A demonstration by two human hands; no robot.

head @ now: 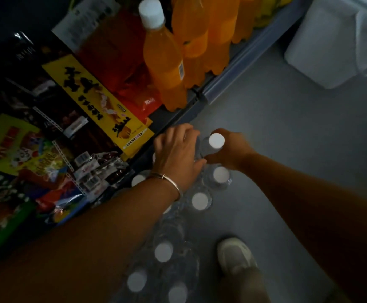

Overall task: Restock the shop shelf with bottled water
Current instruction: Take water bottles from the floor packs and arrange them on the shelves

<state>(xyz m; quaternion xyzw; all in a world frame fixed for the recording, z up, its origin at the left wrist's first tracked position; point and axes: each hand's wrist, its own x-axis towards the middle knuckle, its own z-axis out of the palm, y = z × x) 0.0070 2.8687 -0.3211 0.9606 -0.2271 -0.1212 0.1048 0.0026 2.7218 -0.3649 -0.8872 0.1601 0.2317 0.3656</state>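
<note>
Here | right hand [228, 149] grips white-capped water bottle [215, 142] | labels unreadable

My head view is dim and underexposed, with heavy darkness toward the left edge and the bottom corners. The white bottle caps [216, 140] glow as soft, overexposed blobs. The orange drink bottles [167, 62] catch the most light. Everything looks slightly soft, and my forearms [90, 226] are blurred. Wide-angle bending tilts the shelf [233, 77] edge.
</note>
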